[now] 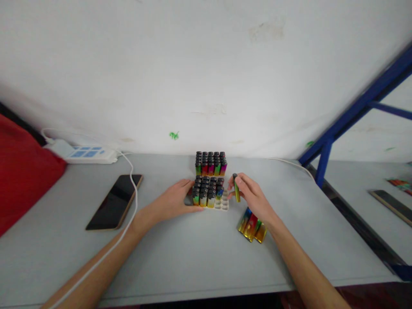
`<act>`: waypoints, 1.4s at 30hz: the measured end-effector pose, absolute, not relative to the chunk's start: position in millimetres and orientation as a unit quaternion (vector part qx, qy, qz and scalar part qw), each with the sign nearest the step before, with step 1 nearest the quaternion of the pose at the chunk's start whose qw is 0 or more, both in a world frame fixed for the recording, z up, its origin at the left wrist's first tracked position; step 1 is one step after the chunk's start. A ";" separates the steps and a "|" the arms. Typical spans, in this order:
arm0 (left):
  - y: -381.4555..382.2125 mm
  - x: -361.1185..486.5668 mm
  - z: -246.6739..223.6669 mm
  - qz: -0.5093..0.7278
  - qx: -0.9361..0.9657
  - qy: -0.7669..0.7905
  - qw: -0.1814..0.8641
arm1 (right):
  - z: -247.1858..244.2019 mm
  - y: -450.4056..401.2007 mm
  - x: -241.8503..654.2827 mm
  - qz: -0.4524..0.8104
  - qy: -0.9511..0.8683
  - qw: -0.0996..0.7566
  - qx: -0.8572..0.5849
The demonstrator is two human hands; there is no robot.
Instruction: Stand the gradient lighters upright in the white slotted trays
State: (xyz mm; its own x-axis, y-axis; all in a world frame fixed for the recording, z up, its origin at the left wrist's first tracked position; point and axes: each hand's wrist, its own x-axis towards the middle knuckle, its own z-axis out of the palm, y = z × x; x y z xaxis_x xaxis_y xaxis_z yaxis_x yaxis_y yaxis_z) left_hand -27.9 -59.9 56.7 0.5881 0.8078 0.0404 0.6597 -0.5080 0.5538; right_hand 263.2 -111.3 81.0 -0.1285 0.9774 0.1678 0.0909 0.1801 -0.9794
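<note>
My right hand (251,193) pinches a green-yellow lighter (237,193), held upright just right of a white tray (224,205). Rows of colourful metallic lighters with black tops (203,193) stand in that tray, and bare sockets show at its right front. My left hand (175,196) grips the tray's left side, its thumb along the front edge and its fingers toward the back. Several loose lighters (251,226) lie side by side on the table, partly hidden under my right wrist. Behind the tray stands another block of lighters (210,165) in upright rows.
A dark phone (115,201) lies at the left, crossed by a white cable (134,189) that runs over my left forearm. A power strip (90,154) sits against the wall beside a red cloth (25,171). Blue metal framing (325,161) borders the grey table (193,257) at right.
</note>
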 end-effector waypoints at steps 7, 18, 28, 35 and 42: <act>-59.8 -28.7 53.1 0.159 0.855 0.433 0.238 | 82.3 -116.7 264.5 0.294 -0.727 0.410 -0.466; -60.0 -28.4 54.7 0.157 0.857 0.430 0.237 | 69.9 -112.7 265.3 0.293 -0.749 0.385 -0.454; -58.4 -28.9 52.9 0.164 0.861 0.416 0.243 | 73.8 -106.5 264.1 0.252 -0.781 0.290 -0.492; -57.9 -28.2 51.4 0.167 0.859 0.427 0.227 | 97.6 -128.0 307.2 0.207 -0.719 0.329 -0.576; -57.1 -27.1 53.1 0.172 0.855 0.428 0.239 | 63.5 -205.3 348.7 0.143 -0.635 0.305 -0.695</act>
